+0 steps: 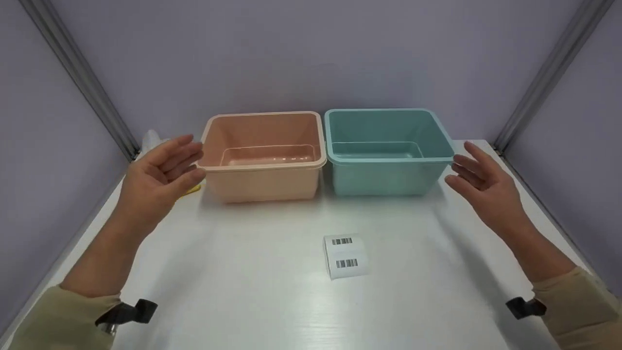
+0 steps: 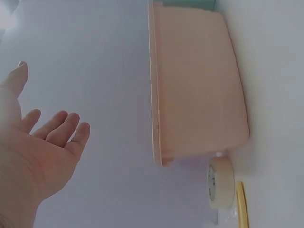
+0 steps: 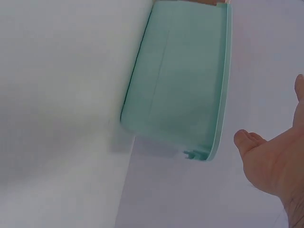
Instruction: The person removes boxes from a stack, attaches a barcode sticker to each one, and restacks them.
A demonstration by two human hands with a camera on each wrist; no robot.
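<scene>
1. the white table (image 1: 272, 311) was the biggest thing before me, and it carried everything else.
2. the pink bin (image 1: 265, 155) stood on it at the far side, open side up, with nothing i could see inside it.
3. the teal bin (image 1: 386, 150) stood just to the right of the pink bin, rims side by side and seemingly touching, and it showed nothing inside either.
4. my left hand (image 1: 158, 177) hovered just left of the pink bin, near its front left corner, palm turned toward the bin's wall. my fingers were straight and relaxed, holding nothing; whether the fingertips touched the rim i could not tell.
5. my right hand (image 1: 481, 187) hovered on the far side of the teal bin from the pink bin, close to its right wall but apart from it, palm turned inward, fingers spread loose and holding nothing.
6. a small white box (image 1: 346, 256) with two barcode labels lay in front of the pink bin, toward me, about level with the gap between the two bins.
7. a roll of tape (image 2: 221, 183) stood on its edge just beside the pink bin's left end, with a thin yellow thing (image 2: 242, 205) next to it.
</scene>
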